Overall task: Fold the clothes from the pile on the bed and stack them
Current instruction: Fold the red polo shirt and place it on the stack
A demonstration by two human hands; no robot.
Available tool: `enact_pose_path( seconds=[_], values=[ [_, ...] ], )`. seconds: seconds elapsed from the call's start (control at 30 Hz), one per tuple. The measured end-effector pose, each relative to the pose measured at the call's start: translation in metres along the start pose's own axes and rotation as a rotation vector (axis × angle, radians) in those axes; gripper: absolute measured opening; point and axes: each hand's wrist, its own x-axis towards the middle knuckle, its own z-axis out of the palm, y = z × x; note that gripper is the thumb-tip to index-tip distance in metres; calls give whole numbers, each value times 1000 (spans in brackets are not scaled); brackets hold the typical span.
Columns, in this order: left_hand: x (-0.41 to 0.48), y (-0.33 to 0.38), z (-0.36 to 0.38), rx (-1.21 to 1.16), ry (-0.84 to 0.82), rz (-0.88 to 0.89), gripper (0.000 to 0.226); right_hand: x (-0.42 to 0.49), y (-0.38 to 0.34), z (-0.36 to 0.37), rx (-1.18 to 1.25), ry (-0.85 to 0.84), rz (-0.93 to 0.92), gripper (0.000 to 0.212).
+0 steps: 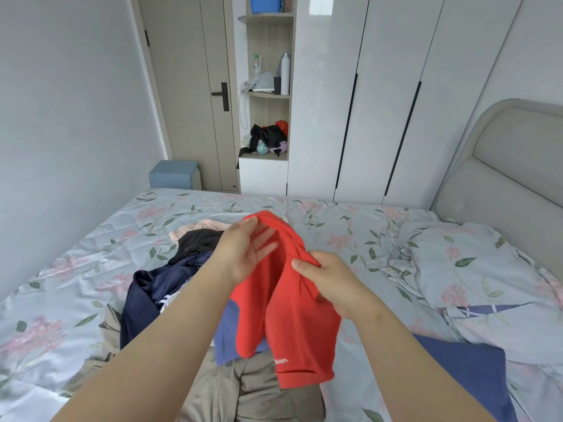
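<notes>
I hold the red shirt [292, 324] up above the clothes pile [158, 287] on the bed [76, 254], its long axis running far to near, hem end pointing near. My left grip [243, 251] pinches its far edge; my right grip [329, 284] clutches bunched fabric on its right side

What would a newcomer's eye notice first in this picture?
The bright red garment, lifted at the centre: the left hand holds its top edge, the right hand grips a bunched fold. To the left, a pile of dark clothes lies on the floral sheet.
</notes>
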Motion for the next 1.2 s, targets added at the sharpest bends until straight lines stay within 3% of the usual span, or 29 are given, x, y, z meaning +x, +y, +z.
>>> enact_pose_path(
  seconds=[0.13,0.2,0.3,0.43,0.53,0.63,0.73,0.87,0.93,1.03,1.1,1.2],
  values=[
    [-11,-32,-17,479,-195,8,11,11,-14,-6,468,188,112,14],
    [-17,-48,-24,632,-349,-14,28,16,-19,-13,607,283,152,16],
    [-24,-67,-30,623,-508,-93,67,22,-23,-22,783,396,201,18],
    [-26,-79,-39,489,-583,-139,88,26,-24,-39,979,560,228,14],
    [-25,-87,-40,691,-582,-73,58,28,-24,-51,1038,630,243,11],
    [-16,-88,-39,836,-375,72,14,27,-18,-55,1072,633,246,7],
    [-5,-69,-38,926,-239,152,16,24,-12,-62,990,650,253,11],
    [-3,-28,-18,1028,-336,284,14,17,-8,-57,460,741,197,32],
    [-6,-11,-4,1149,-430,336,15,11,-11,-46,231,590,70,47],
    [-8,2,12,1313,-507,368,15,-4,-24,-30,43,110,-6,48],
    [-10,6,17,1277,-506,345,17,-7,-26,-24,-69,-138,3,47],
    [-10,11,14,1145,-467,287,23,-4,-17,-19,-212,-181,-42,23]
  ],
)
